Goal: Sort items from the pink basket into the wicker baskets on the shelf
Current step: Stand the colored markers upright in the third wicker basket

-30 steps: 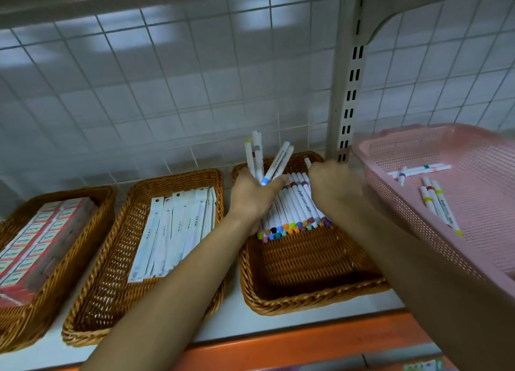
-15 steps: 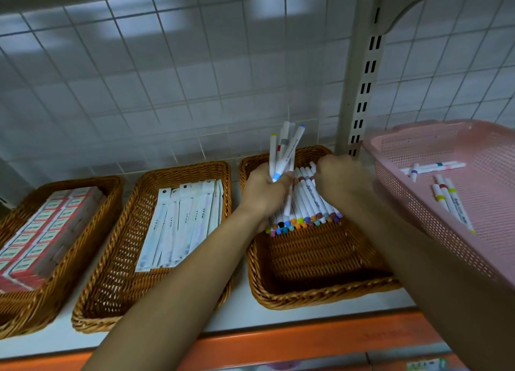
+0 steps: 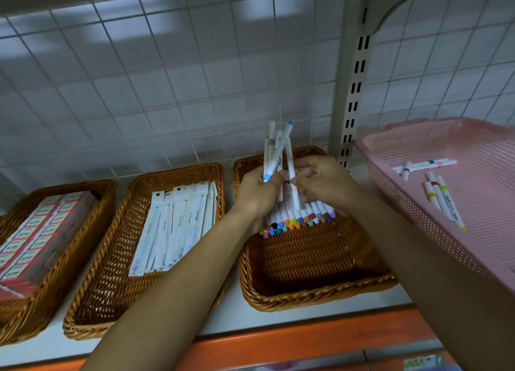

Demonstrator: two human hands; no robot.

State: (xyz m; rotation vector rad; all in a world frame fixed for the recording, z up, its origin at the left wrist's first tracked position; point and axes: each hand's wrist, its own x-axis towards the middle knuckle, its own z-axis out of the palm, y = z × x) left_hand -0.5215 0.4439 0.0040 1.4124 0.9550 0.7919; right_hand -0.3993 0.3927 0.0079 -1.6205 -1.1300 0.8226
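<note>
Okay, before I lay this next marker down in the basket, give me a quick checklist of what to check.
1. Left hand grips the marker bundle firmly: ok.
2. Right hand holds a single marker: ok.
3. Right wicker basket has free space in front of the marker row: ok.
4. Row caps lined up: ok.
5. Marker's cap colour matches a slot: cannot tell.
6. Pink basket emptied: not ok, markers remain.

Three wicker baskets sit in a row on the shelf (image 3: pixel 278 319): the left basket (image 3: pixel 16 319) holds boxes (image 3: pixel 33 234), the middle basket (image 3: pixel 106 287) flat packets (image 3: pixel 175 225), the right basket (image 3: pixel 315 295) a row of markers (image 3: pixel 301 217) at its back. The plastic basket (image 3: pixel 473 231) lies right of them, markers inside.
</note>
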